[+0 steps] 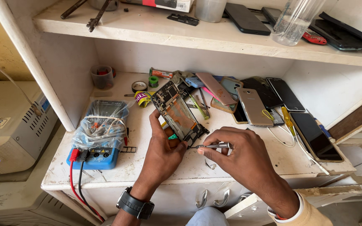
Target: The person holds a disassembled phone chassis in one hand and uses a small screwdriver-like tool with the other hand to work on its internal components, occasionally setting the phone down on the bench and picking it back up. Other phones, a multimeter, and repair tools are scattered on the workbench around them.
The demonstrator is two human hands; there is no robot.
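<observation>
My left hand (161, 155) holds an opened phone (177, 113) with its back cover off, circuit boards and copper-toned inner plate showing, tilted above the white bench. In my right hand (239, 157) I grip a slim metal screwdriver (213, 146). Its tip points left at the phone's lower end, by the bottom board. A black watch (135, 205) sits on my left wrist.
A blue multimeter (99, 136) in a plastic bag, with red and black leads, lies at the left. Several phones (252, 104) are piled at the back right. Tape rolls (139, 86) and a small cup (102, 76) stand behind. A shelf (147, 29) above carries phones and a clear container (292, 21).
</observation>
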